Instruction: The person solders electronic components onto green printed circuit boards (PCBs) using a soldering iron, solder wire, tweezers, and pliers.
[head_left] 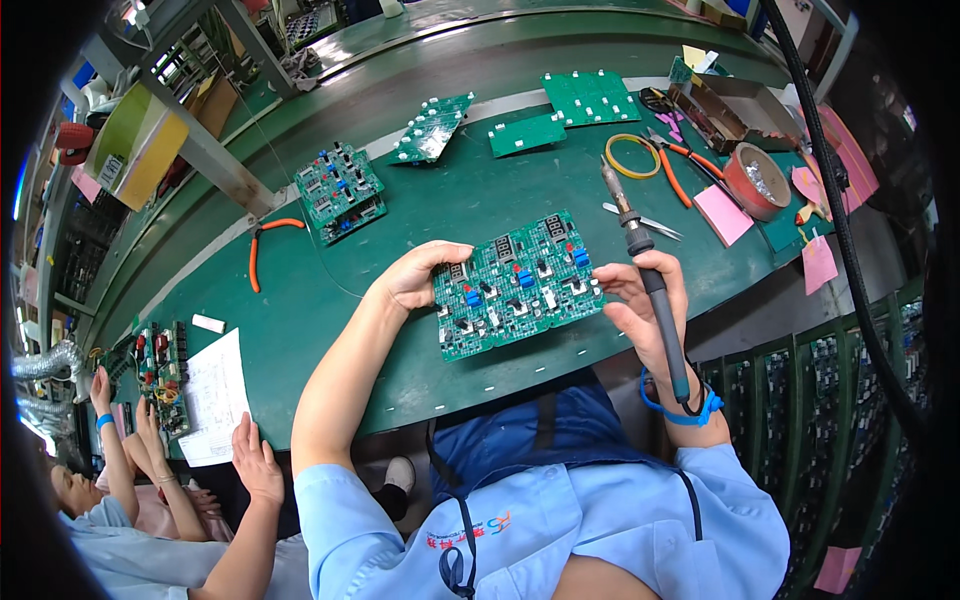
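pinching the circuit board point(515, 290) at its left end with the left hand point(412, 278), hiding those fingertips underneath. curling the right hand point(638, 326) around a soldering iron point(655, 290), spreading other fingertips by the board's right edge; cannot tell if touching. held above the desk point(430, 205), near its front edge: green, studded with blue blocks, red bits, white plugs, three dark displays; underside unseen.

Green circuit board point(510, 296), grey-handled soldering iron point(662, 312)
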